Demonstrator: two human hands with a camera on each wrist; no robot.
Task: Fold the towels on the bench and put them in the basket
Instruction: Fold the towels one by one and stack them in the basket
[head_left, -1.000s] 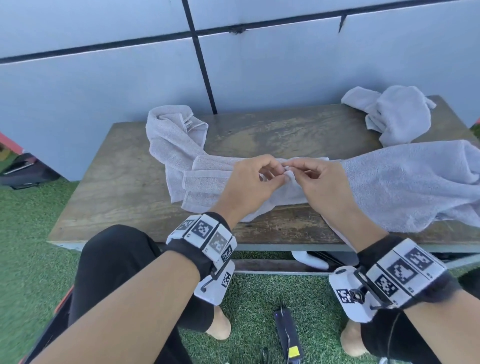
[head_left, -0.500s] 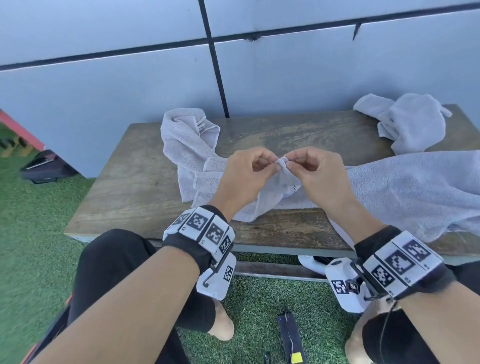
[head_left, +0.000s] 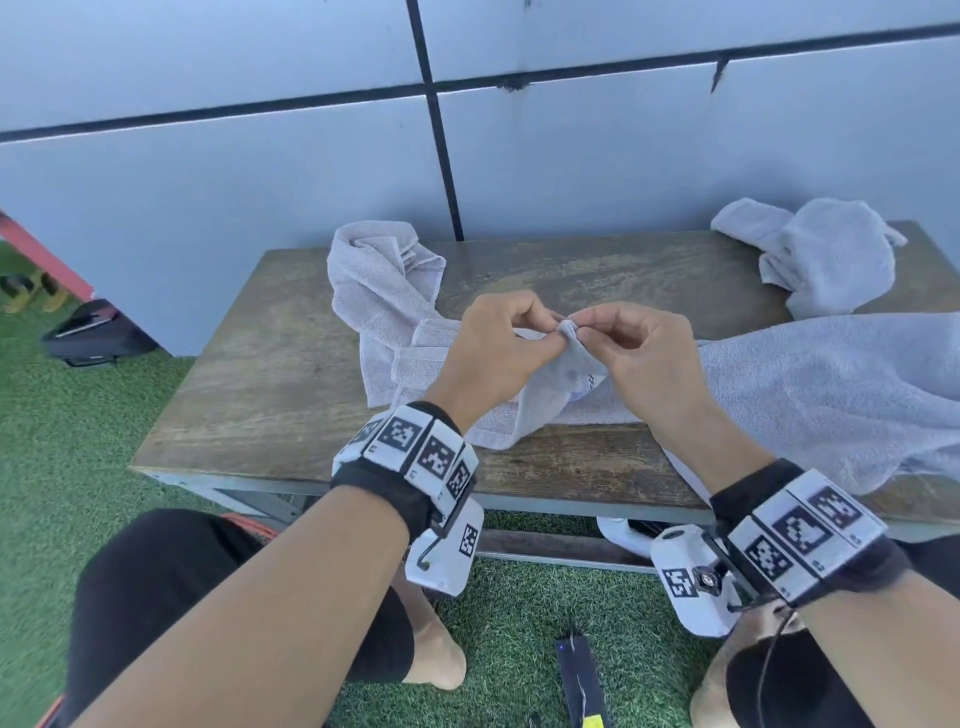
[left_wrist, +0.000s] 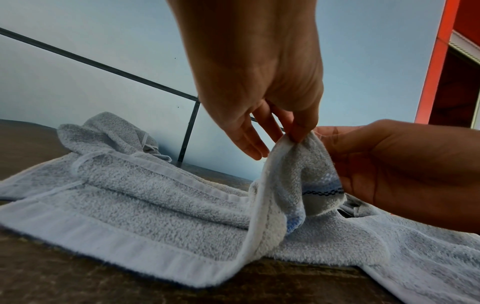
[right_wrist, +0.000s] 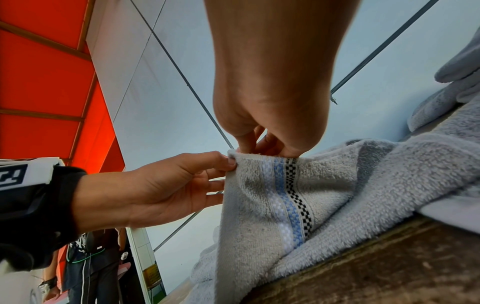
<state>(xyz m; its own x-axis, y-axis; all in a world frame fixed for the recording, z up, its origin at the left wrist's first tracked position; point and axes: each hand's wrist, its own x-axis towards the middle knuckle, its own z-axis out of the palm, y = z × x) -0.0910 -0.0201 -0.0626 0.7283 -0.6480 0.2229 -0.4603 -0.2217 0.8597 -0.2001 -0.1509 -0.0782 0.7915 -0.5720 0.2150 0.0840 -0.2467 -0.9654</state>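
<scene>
A light grey towel (head_left: 384, 296) with a blue and black checked stripe (right_wrist: 288, 197) lies crumpled across the left and middle of the wooden bench (head_left: 270, 395). One corner of it (head_left: 569, 330) is raised off the bench. My left hand (head_left: 551, 333) and right hand (head_left: 584, 328) pinch that corner side by side, fingertips nearly touching. In the left wrist view the left hand (left_wrist: 296, 133) pinches the corner from above, and the right hand (left_wrist: 322, 133) reaches in from the right. In the right wrist view the right hand (right_wrist: 267, 150) pinches the hem, with the left hand (right_wrist: 230, 162) beside it. No basket is in view.
A larger grey towel (head_left: 831, 389) drapes over the bench's right end, and a bunched one (head_left: 826, 254) sits at the back right. A panelled wall (head_left: 571, 171) stands right behind the bench. On the grass are a black bag (head_left: 88, 332) and a dark device (head_left: 579, 680).
Both hands have lifted the pinched towel corner up off the bench, so cloth now hangs below the fingers. The head view has shifted left and closer.
</scene>
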